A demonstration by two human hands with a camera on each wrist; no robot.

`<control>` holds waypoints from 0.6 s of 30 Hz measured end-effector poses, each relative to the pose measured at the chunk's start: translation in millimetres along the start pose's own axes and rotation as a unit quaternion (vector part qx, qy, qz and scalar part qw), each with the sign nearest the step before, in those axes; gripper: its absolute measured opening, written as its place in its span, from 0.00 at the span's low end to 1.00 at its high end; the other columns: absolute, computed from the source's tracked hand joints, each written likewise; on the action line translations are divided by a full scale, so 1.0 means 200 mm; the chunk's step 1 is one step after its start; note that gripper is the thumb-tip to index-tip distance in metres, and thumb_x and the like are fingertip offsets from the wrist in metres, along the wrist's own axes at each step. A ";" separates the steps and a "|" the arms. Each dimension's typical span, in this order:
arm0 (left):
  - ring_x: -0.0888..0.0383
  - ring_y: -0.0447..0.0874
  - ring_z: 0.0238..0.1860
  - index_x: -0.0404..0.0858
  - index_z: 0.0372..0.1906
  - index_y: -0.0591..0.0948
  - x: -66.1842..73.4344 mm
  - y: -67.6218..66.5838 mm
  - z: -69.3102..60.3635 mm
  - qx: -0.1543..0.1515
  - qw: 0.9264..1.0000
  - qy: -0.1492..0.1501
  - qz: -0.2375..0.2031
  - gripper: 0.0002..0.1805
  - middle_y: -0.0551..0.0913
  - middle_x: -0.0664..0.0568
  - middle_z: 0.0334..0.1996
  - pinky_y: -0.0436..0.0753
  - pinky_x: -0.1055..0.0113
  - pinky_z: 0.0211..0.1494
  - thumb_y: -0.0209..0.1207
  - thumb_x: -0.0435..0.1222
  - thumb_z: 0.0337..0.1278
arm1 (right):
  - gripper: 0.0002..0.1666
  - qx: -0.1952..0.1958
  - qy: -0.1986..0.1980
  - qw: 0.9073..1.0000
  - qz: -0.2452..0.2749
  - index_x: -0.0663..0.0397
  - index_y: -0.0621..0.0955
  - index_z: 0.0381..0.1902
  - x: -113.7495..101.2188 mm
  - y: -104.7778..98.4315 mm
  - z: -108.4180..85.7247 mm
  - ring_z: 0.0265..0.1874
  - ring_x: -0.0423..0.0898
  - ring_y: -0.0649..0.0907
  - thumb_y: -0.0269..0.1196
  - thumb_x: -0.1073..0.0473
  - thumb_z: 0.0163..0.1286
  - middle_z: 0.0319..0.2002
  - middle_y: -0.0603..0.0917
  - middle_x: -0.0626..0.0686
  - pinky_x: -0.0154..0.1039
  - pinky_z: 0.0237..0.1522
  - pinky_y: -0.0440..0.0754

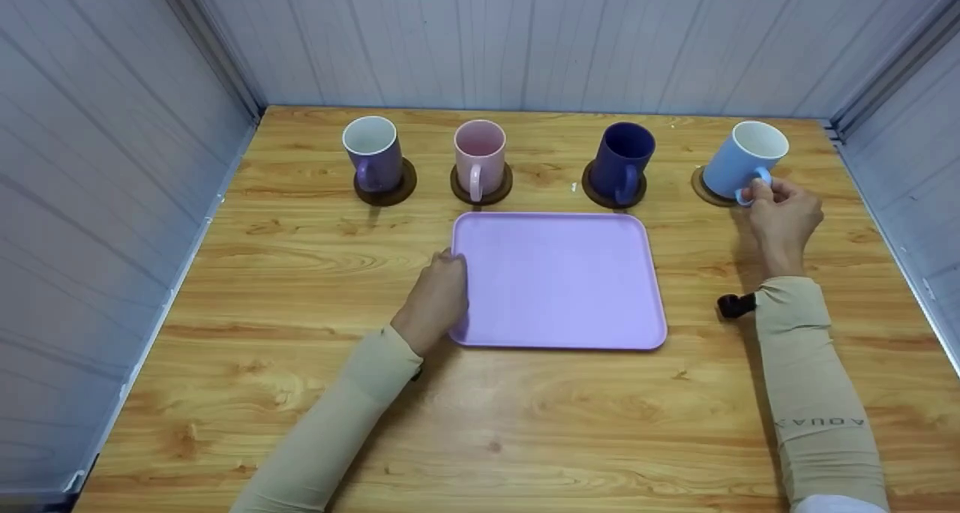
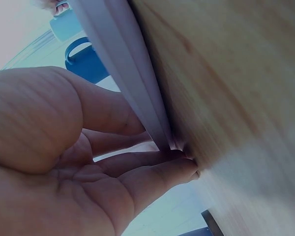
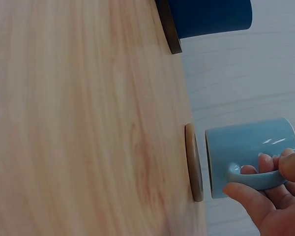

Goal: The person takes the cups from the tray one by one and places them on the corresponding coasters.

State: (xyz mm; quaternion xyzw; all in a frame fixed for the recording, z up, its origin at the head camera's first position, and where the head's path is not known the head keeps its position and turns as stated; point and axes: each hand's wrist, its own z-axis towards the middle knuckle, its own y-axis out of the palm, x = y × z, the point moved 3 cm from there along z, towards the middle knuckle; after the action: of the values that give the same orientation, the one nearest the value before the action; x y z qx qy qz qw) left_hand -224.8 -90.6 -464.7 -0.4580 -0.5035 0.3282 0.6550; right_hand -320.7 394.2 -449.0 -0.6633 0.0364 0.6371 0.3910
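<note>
My left hand (image 1: 440, 297) grips the left edge of a light purple tray (image 1: 562, 280). In the left wrist view, the thumb lies on the tray's upper side and fingertips reach under its rim (image 2: 132, 69). At the right, my right hand (image 1: 786, 214) holds a light blue mug (image 1: 731, 166) by its handle. The right wrist view shows this mug (image 3: 246, 147) lifted slightly off its round wooden coaster (image 3: 193, 162), with a small gap between them. Fingers pass through the handle and the thumb presses on it.
Along the back stand a purple mug (image 1: 381, 164) with a white inside, a pink mug (image 1: 489, 160) and a dark blue mug (image 1: 611, 164), each on a dark round coaster. Pale panel walls (image 1: 495, 40) border the wooden table (image 1: 525, 423) at the back and sides.
</note>
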 end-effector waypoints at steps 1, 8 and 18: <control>0.37 0.87 0.41 0.21 0.42 0.81 0.00 0.00 0.00 -0.001 1.000 0.000 -0.002 0.08 0.83 0.30 0.40 0.89 0.47 0.41 0.52 0.20 0.63 | 0.21 -0.002 0.000 1.000 -0.001 0.60 0.88 0.51 0.00 0.00 0.00 0.31 0.33 0.85 0.64 0.49 0.75 0.25 0.86 0.31 0.23 0.29 0.77; 0.37 0.87 0.41 0.21 0.44 0.81 0.00 0.00 0.01 -0.005 1.000 -0.011 -0.006 0.09 0.83 0.30 0.41 0.89 0.47 0.42 0.52 0.20 0.63 | 0.23 -0.009 0.012 1.000 -0.011 0.59 0.87 0.57 0.02 0.02 0.02 0.33 0.33 0.84 0.63 0.48 0.76 0.25 0.84 0.28 0.22 0.31 0.77; 0.36 0.87 0.43 0.20 0.49 0.81 -0.01 0.01 0.01 -0.013 1.000 -0.011 0.002 0.12 0.83 0.29 0.44 0.88 0.46 0.45 0.53 0.21 0.64 | 0.24 -0.029 0.022 0.999 -0.016 0.58 0.86 0.58 0.02 0.04 0.01 0.36 0.34 0.84 0.62 0.47 0.76 0.29 0.85 0.30 0.25 0.35 0.78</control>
State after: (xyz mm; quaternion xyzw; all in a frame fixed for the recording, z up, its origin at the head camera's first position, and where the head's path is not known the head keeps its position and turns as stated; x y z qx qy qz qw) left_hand -226.8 -90.4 -467.0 -0.4641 -0.5139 0.3274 0.6429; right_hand -326.0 390.5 -456.2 -0.6883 0.0157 0.6170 0.3813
